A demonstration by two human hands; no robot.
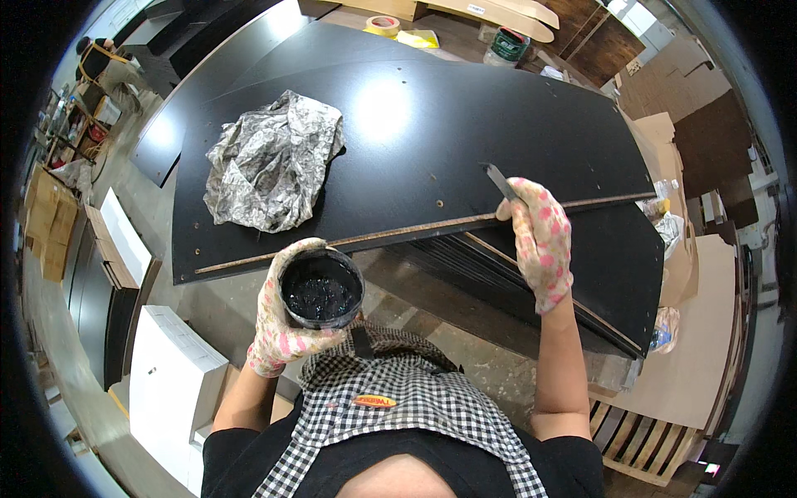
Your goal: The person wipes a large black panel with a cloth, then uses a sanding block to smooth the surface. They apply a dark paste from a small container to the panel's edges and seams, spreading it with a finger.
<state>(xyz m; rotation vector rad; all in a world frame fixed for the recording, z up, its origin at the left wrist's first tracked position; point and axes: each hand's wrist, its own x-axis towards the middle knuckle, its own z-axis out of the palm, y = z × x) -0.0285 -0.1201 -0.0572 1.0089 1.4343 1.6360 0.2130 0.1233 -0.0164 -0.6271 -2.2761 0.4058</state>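
My left hand (272, 314), in a white glove with pink spots, is wrapped round a small round tub (322, 289) of glossy black paste. The tub is in front of the near edge of a large black panel (531, 116). In a matching glove, my right hand (541, 236) grips a putty knife (498, 180), its blade pointing up and left over the panel near that edge. I cannot tell whether the blade touches the surface. Small holes dot the panel, and its near edge shows a bare brown strip. A crumpled grey patterned cloth (278, 162) lies on its left part.
More black panels (602, 266) are stacked under the near right side. At the far edge are a tape roll (383, 26) and a green-labelled jar (506, 46). White boxes (174, 373) stand lower left, a wooden pallet (643, 444) lower right. Another person (112, 66) works far left.
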